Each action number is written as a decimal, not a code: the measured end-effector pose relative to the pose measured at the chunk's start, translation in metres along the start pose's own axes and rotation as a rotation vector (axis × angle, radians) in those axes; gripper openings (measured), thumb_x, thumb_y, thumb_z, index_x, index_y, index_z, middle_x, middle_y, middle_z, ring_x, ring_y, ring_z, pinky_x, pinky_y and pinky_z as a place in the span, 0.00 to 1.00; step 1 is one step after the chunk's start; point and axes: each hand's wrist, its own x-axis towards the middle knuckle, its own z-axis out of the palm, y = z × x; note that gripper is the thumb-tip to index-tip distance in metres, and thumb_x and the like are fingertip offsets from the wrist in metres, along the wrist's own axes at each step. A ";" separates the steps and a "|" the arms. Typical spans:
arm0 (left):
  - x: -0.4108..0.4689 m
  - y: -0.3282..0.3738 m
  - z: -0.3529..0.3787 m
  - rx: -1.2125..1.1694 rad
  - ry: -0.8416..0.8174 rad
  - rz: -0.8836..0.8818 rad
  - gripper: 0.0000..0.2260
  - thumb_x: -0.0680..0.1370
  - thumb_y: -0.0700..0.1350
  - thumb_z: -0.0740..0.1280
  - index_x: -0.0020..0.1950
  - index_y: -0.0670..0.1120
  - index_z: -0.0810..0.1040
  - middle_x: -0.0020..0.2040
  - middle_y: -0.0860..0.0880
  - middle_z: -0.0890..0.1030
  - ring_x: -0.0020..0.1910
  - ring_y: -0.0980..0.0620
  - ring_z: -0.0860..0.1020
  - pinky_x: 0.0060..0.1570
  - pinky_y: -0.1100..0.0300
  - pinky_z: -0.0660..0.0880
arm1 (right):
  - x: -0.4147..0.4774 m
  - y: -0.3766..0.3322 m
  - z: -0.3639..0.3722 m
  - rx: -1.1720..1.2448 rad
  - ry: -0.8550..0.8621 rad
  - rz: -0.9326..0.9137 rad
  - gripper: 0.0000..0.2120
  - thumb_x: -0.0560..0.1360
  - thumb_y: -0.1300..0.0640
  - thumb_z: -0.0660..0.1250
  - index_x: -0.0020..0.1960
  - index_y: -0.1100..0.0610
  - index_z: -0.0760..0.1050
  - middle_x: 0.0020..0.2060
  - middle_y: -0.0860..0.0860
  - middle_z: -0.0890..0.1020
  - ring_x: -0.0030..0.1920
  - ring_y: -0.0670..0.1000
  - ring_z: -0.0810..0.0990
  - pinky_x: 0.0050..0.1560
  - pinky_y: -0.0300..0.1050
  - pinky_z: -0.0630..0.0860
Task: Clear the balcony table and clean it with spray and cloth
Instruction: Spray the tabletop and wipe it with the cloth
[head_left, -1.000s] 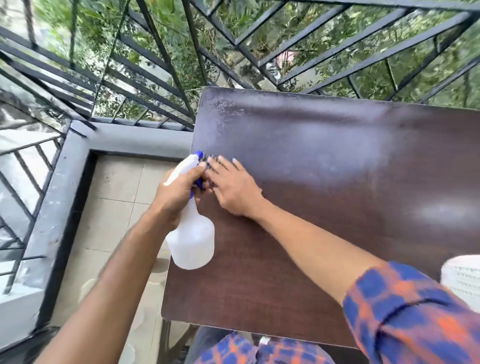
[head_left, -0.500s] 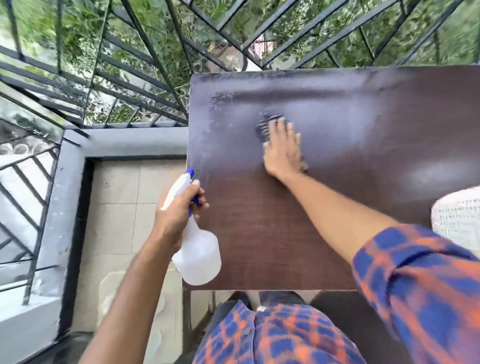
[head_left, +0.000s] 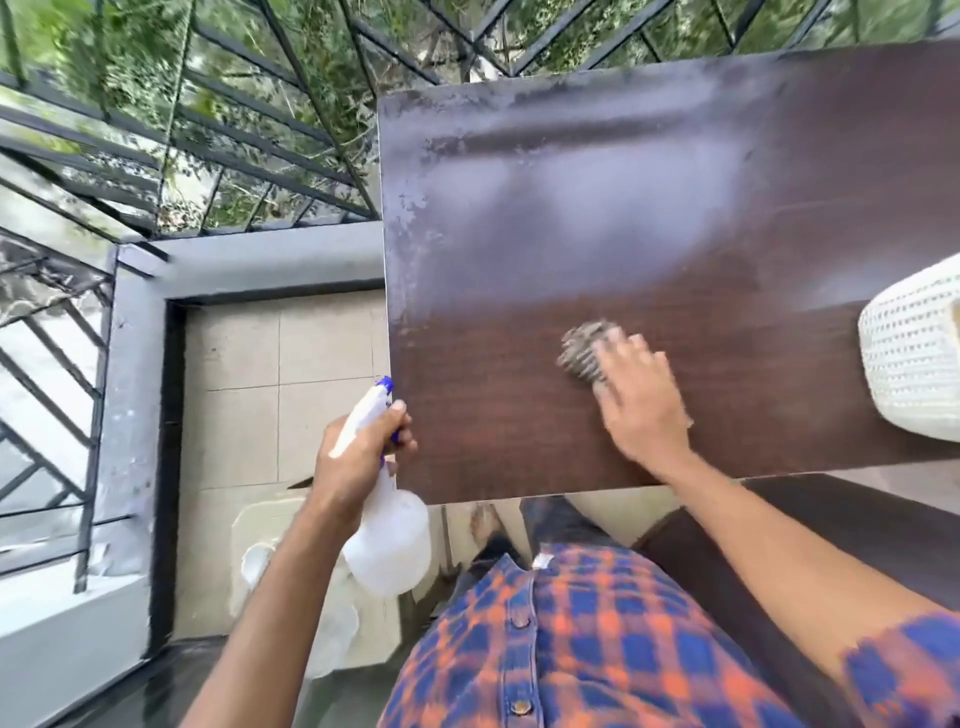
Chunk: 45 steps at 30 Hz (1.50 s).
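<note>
**Flat palm drags cloth toward table's near edge**

Fingers spread flat and motion-blurred, the right hand (head_left: 639, 405) presses the one cloth (head_left: 584, 348) onto the table (head_left: 571, 208). It has swept back from the far left in half a second, so wiping seems well under way. The left hand (head_left: 363, 457) still grips the single spray bottle (head_left: 387, 545) beside the left edge. One white basket (head_left: 914, 358) remains uncleared.

Blue-and-orange checked shirt (head_left: 582, 644) with brown buttons (head_left: 514, 621) over dark trousers (head_left: 551, 525).
</note>
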 end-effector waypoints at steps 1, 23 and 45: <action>-0.002 -0.002 0.000 -0.008 -0.005 0.004 0.08 0.82 0.44 0.66 0.43 0.47 0.77 0.38 0.45 0.76 0.36 0.51 0.78 0.29 0.65 0.70 | 0.009 0.014 -0.009 0.013 0.050 0.194 0.27 0.79 0.54 0.60 0.78 0.54 0.64 0.78 0.55 0.63 0.76 0.62 0.63 0.74 0.64 0.60; -0.024 -0.043 0.029 0.039 -0.086 0.048 0.09 0.81 0.45 0.70 0.42 0.44 0.82 0.34 0.48 0.80 0.36 0.50 0.80 0.31 0.64 0.72 | -0.092 -0.048 0.027 0.082 -0.177 -0.364 0.29 0.77 0.51 0.62 0.78 0.48 0.65 0.78 0.48 0.63 0.78 0.53 0.61 0.77 0.57 0.57; -0.018 0.002 0.166 0.118 -0.203 0.109 0.09 0.82 0.44 0.69 0.44 0.43 0.82 0.33 0.50 0.81 0.35 0.49 0.80 0.41 0.55 0.73 | -0.082 0.113 -0.032 0.049 0.028 0.496 0.29 0.83 0.52 0.56 0.81 0.57 0.52 0.81 0.55 0.54 0.80 0.59 0.53 0.77 0.60 0.55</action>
